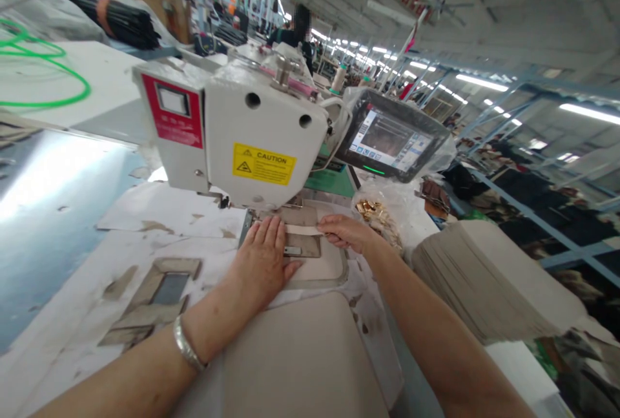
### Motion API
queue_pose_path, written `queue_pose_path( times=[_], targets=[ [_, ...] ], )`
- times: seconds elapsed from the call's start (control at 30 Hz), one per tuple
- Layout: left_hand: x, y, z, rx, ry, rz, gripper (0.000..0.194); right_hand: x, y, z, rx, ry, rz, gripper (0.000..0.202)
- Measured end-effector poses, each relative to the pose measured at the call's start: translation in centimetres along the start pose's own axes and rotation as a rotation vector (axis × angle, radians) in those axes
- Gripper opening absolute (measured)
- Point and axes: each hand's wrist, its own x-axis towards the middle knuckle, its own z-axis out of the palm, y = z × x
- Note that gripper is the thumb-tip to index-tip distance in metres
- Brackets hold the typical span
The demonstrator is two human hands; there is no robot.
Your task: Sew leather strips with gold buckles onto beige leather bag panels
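Observation:
My left hand (261, 263) lies flat, fingers stretched out, on a beige panel (329, 268) set under the sewing machine head (264, 127). My right hand (346, 232) pinches the right end of a narrow pale strip (303, 230). The strip runs across the panel between both hands, its left end close to my left fingertips. Just below the strip is a rectangular opening with a small metal piece (292, 250) in it. Nearer to me lies another beige panel (295, 353) with rounded corners.
A thick stack of beige panels (484, 282) stands at the right. Behind my right hand is a clear plastic bag of gold-coloured metal parts (375, 214). A control screen (387, 140) is beside the machine. Taped frame pieces (140, 302) lie at the left. A person (295, 30) is in the background.

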Motion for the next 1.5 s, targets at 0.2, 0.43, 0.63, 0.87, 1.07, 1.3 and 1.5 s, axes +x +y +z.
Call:
queue_pose_path(
  times=[0.2,0.43,0.63,0.87,1.07,1.3,1.5],
  targets=[
    [0.0,-0.3,0.2,-0.032,0.052,0.040,0.075,-0.3,-0.8,0.5,-0.348,0.213,-0.051,0.023],
    [0.2,-0.7,0.8,0.003,0.067,0.075,0.077,0.1,-1.2,1.0,-0.649,0.275,-0.037,0.037],
    [0.2,-0.6,0.6,0.010,0.073,0.081,0.075,0.4,-1.2,1.3,-0.498,0.251,0.018,0.031],
    [0.1,-0.7,0.7,-0.006,0.081,0.108,0.078,-1.4,-3.2,1.0,-0.350,0.292,-0.129,0.034],
    [0.0,-0.7,0.6,-0.019,0.082,0.108,0.078,-1.4,-2.2,1.0,0.165,0.168,-0.041,0.029],
    [0.1,-0.7,0.7,-0.011,0.102,0.117,0.078,-1.1,-1.5,0.9,0.241,0.172,0.015,0.029],
    [0.0,-0.7,0.9,-0.020,0.100,0.122,0.077,-1.0,-1.4,1.6,0.212,0.251,0.025,0.029]
  ],
)
